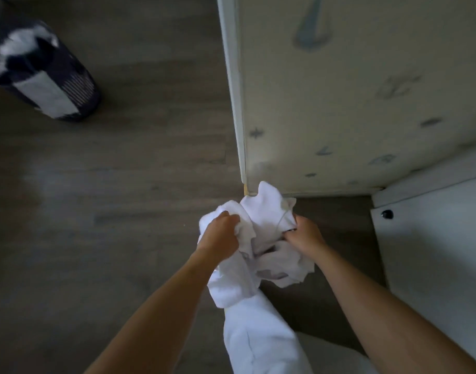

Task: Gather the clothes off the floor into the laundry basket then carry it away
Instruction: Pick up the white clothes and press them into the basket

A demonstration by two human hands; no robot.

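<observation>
- The bundle of white clothes [261, 238] hangs between both hands near the middle of the view, above the floor [110, 198]; its long axis runs from the upper end by the bed corner down toward the person, with the lower part trailing in a thick fold toward the bottom edge.
- The fabric is soft, crumpled and matte white, bunched into loose lobes; how many separate garments it holds cannot be told.
- The left hand [220, 233] is curled shut around the left lobe of the clothes, knuckles up.
- The right hand [304, 233] is closed in a pinch on the right side of the bundle, fingers tucked into the cloth.
- The laundry basket [42, 74] stands well apart at the upper left, dark, round and tall, with a slatted wall; white and dark cloth shows at its mouth and a white piece hangs down its side.
- The floor is grey wood-grain plank.
- A bed [352, 90] with a pale cover printed with small grey-blue shapes fills the upper right.
- A white cabinet [433, 238] with a dark round knob stands at the right.
</observation>
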